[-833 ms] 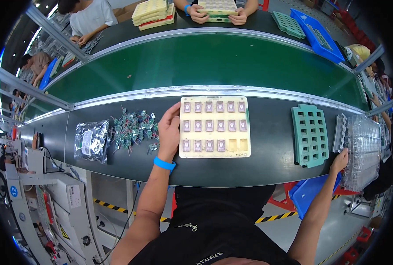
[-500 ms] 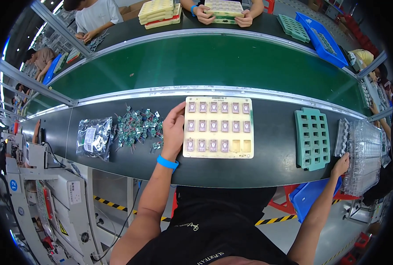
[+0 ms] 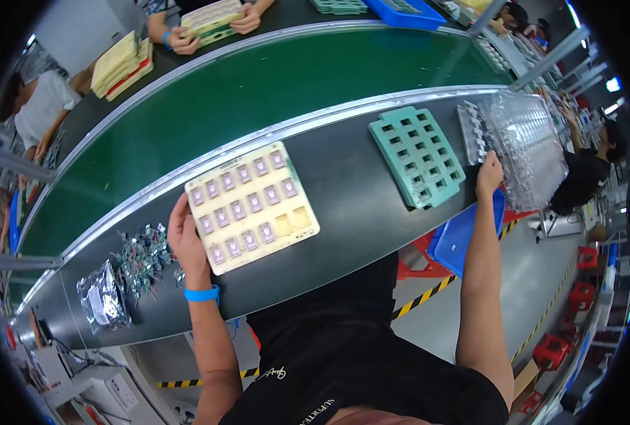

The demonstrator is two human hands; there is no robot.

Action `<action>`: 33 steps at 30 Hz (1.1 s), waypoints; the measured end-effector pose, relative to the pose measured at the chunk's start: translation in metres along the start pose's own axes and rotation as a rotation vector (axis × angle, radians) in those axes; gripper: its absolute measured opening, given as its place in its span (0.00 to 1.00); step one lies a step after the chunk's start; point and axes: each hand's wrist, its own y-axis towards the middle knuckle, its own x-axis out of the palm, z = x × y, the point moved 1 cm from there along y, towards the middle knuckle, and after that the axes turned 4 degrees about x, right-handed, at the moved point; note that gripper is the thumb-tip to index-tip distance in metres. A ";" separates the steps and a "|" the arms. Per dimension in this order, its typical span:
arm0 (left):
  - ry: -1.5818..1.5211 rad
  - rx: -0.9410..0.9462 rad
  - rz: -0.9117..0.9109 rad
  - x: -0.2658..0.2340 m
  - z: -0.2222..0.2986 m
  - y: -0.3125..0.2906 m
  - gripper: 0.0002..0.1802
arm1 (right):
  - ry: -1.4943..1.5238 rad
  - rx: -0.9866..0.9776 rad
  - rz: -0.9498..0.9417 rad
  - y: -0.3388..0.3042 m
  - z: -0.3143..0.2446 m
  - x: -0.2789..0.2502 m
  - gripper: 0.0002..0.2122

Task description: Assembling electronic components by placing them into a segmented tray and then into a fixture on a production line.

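A cream tray (image 3: 245, 225) lies tilted on the dark bench in front of me, with rows of small clear pinkish pieces in its pockets. Two pockets at the right end of the near row are bare. My left hand (image 3: 186, 237) grips the tray's left edge, some fingers hidden. Far to the right, my right hand (image 3: 490, 174) is closed at the near end of a narrow grey tray of small parts (image 3: 475, 134). Clear plastic trays (image 3: 527, 149) stand stacked beside that hand; its fingertips are too small to make out.
A green tray with square holes (image 3: 455, 172) lies between my hands. Small wired circuit boards (image 3: 144, 258) are heaped left, beside a silvery bag (image 3: 104, 297). A green conveyor (image 3: 258, 92) runs beyond the bench; across it a co-worker's hands (image 3: 182, 41) hold trays.
My view has turned to the right, so the bench now slants and the right-hand trays appear nearer the middle. My left hand stays on the cream tray, my right by the grey tray.
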 end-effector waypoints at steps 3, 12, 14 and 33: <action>0.010 -0.012 -0.001 0.000 0.002 -0.001 0.22 | 0.036 0.011 -0.010 -0.003 -0.002 -0.001 0.24; 0.048 -0.024 0.007 -0.003 0.001 -0.002 0.22 | 0.063 0.096 -0.018 -0.004 -0.001 0.000 0.22; 0.070 -0.016 0.003 -0.004 -0.001 -0.001 0.22 | 0.076 0.091 0.006 -0.006 -0.003 0.000 0.22; 0.088 -0.024 0.018 -0.003 0.000 -0.001 0.23 | 0.061 0.013 0.028 -0.007 -0.010 -0.002 0.22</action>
